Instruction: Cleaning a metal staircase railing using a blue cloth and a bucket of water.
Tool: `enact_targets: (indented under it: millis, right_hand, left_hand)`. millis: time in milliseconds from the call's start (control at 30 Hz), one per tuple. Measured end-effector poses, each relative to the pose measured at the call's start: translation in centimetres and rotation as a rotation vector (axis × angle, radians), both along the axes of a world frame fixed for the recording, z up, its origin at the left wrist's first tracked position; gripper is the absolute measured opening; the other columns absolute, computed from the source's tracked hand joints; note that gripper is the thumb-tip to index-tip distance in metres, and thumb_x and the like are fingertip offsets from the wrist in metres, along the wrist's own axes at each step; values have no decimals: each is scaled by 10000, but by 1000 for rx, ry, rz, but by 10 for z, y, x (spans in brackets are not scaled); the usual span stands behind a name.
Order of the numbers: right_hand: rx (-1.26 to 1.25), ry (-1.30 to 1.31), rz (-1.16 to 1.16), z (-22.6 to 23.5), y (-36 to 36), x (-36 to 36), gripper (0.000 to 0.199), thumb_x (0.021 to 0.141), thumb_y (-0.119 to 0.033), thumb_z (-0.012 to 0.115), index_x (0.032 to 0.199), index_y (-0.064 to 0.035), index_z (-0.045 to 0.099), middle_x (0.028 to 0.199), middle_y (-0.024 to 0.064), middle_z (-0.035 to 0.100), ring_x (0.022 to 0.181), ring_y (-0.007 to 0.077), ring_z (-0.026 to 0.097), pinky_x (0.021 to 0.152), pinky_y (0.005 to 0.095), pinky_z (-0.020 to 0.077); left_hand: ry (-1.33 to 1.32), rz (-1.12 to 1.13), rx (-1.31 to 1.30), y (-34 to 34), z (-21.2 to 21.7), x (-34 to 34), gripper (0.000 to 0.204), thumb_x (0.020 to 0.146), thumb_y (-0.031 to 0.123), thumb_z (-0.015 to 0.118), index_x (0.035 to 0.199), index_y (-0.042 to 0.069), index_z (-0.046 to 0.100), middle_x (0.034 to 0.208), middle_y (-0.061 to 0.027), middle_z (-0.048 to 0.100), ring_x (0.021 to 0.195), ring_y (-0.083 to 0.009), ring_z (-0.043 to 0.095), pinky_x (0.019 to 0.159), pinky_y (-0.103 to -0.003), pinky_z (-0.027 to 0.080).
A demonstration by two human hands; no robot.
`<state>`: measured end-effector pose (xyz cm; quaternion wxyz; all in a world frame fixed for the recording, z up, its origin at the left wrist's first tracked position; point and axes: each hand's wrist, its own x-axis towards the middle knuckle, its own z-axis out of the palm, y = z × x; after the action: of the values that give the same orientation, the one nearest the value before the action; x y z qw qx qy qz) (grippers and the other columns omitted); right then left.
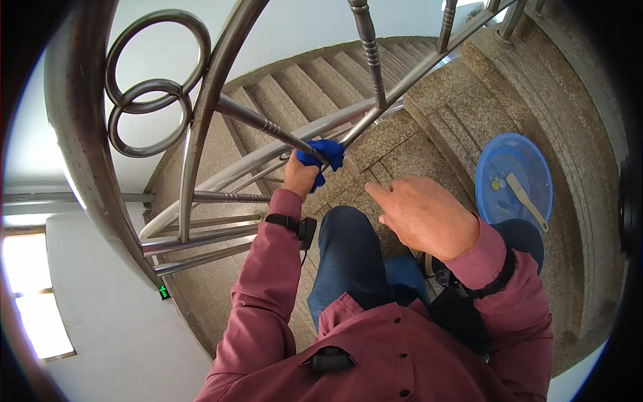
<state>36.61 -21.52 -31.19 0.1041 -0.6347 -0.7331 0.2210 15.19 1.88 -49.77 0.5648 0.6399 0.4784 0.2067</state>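
My left hand (300, 177) is closed on a blue cloth (327, 153), which is wrapped against a metal baluster (258, 122) close to the rail at its lower end. My right hand (430, 218) hangs in the air over the stone steps, back upward. Its index finger points out to the left, the other fingers are loosely bent and partly hidden, and nothing shows in it. Right of that hand, a translucent blue basin (480, 181) stands on a step. Inside it lie a pale, flat-handled tool (526, 201), its far end resting over the rim, and some small yellowish and whitish bits.
A curved metal railing (201, 141) with two linked rings (157, 17) rises at my left. Beyond it, stone stairs (295, 90) curve downward. More steps (462, 127) lie ahead and to the right. My bent knee (345, 234) is below my hands.
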Motion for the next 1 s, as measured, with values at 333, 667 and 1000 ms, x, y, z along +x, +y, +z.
enact_targets:
  millis: [333, 667, 1000]
  right_hand:
    - [96, 3, -3, -2, -9, 1, 402, 935, -190, 791, 1240, 8, 621, 889, 196, 732, 882, 396, 733, 791, 503, 582]
    - [111, 3, -11, 2, -12, 6, 430, 930, -195, 790, 1276, 4, 629, 880, 186, 732, 889, 388, 736, 781, 499, 581]
    - [100, -36, -38, 1, -19, 14, 423, 930, -179, 783, 1273, 5, 617, 884, 180, 730, 914, 370, 731, 805, 475, 582]
  left_hand:
    - [-182, 59, -379, -27, 23, -42, 301, 960, 50, 677, 1251, -8, 728, 1060, -74, 767, 945, -187, 748, 838, -362, 617]
    - [-493, -194, -216, -55, 135, 36, 358, 1145, 150, 518, 1441, -17, 631, 1255, -139, 755, 1120, -236, 748, 991, -396, 606]
    - [167, -171, 677, -18, 32, 79, 778, 1028, 197, 701, 1657, -38, 307, 1528, -356, 541, 1391, -531, 555, 1191, -476, 459]
